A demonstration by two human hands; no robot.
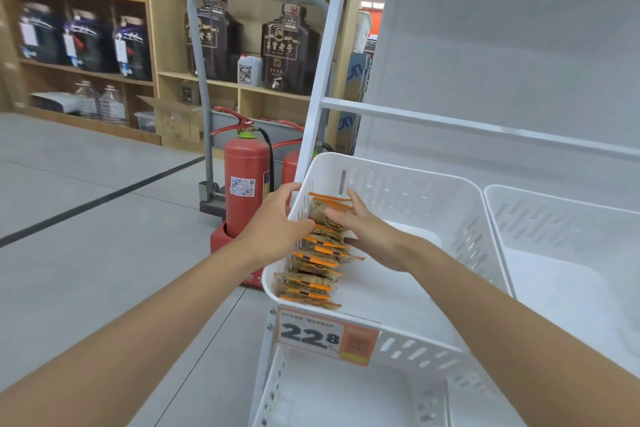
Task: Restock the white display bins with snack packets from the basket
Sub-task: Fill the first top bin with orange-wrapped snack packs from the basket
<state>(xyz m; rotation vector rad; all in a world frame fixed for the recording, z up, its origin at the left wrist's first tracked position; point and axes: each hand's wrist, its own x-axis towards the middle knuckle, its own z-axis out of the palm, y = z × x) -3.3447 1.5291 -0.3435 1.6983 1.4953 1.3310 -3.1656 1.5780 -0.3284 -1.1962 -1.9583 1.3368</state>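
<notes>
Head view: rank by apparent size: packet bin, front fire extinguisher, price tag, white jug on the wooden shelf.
1. packet bin
2-3. fire extinguisher and price tag: look alike; the tag is nearer the camera, so unranked
4. white jug

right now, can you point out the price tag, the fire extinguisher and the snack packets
price tag (308,336): head view, on the big printed number
fire extinguisher (244,163): head view, on the red cylinder above its label
snack packets (313,269): head view, on the middle of the row in the bin
</notes>
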